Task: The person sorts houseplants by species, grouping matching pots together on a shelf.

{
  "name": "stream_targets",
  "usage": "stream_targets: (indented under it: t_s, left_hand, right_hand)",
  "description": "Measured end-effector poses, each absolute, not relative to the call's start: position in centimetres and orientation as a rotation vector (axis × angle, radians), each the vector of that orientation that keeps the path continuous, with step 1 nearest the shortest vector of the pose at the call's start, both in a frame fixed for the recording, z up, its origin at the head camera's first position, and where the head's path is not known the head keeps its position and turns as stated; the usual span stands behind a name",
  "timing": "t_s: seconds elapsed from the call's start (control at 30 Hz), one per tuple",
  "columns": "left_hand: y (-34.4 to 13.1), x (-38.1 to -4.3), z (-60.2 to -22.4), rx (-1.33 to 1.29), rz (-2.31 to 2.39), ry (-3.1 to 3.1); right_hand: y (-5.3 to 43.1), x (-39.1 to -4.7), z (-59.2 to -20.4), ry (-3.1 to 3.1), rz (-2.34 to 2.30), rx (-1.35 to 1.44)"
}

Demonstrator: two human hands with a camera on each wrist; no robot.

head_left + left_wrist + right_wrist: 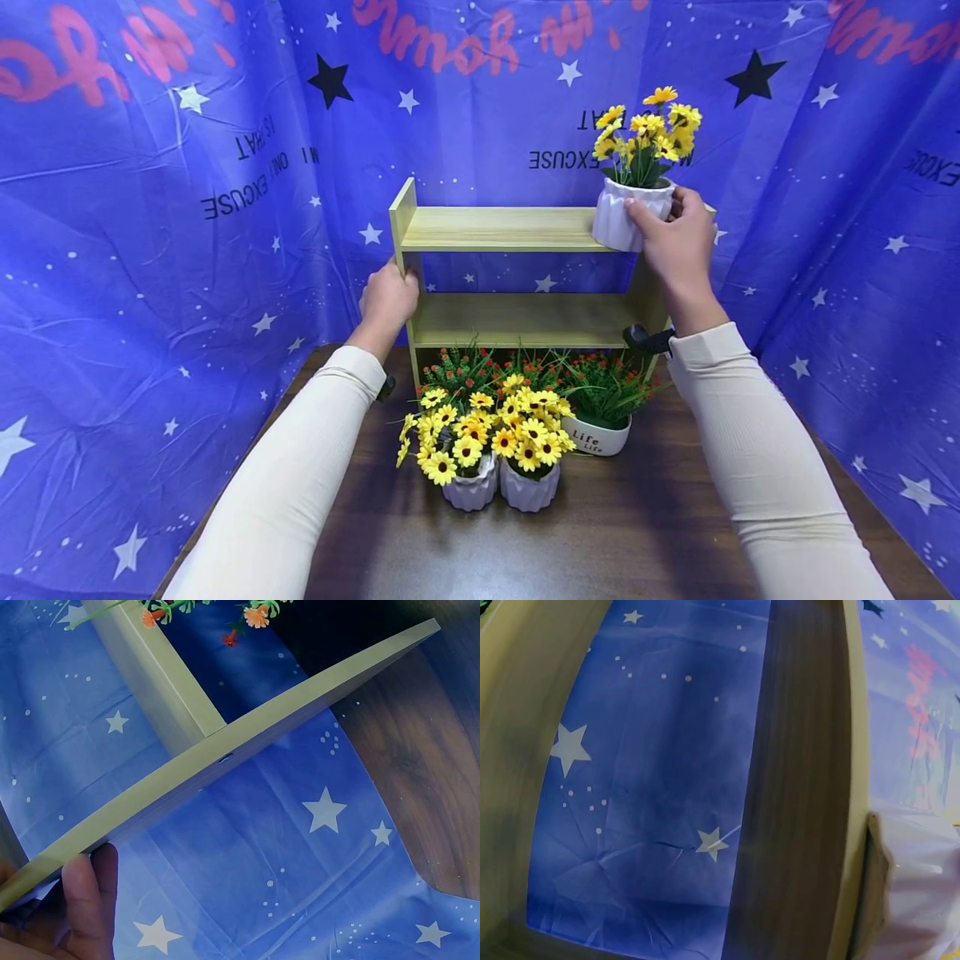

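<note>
A small wooden shelf rack stands at the back of the table. My left hand grips its left side panel, with fingers around the panel's edge. At the right end of the top board, my right hand holds a white ribbed flowerpot of yellow artificial flowers, thumb on its front. In the right wrist view the pot is at the board's front edge, its underside partly showing; whether it bears on the board I cannot tell.
Two similar pots, a left one and a right one, stand on the brown table before the rack. Behind them are red-flowered green plants, one in a white oval planter. A blue starry cloth hangs around.
</note>
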State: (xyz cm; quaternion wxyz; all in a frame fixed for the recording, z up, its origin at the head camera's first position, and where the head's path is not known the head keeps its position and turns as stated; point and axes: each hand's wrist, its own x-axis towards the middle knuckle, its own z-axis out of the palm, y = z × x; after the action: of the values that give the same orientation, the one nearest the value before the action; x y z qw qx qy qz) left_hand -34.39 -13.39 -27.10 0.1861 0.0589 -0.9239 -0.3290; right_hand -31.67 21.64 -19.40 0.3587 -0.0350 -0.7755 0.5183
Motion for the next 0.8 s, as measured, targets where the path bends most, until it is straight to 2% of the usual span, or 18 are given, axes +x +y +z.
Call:
stream_targets:
  t_s: [0.8]
  left_hand:
    - [-13.3, -34.5, -27.1, 0.17, -0.921, -2.615]
  right_hand:
    - [21.7, -34.4, -18.6, -2.092, 1.385, -0.188]
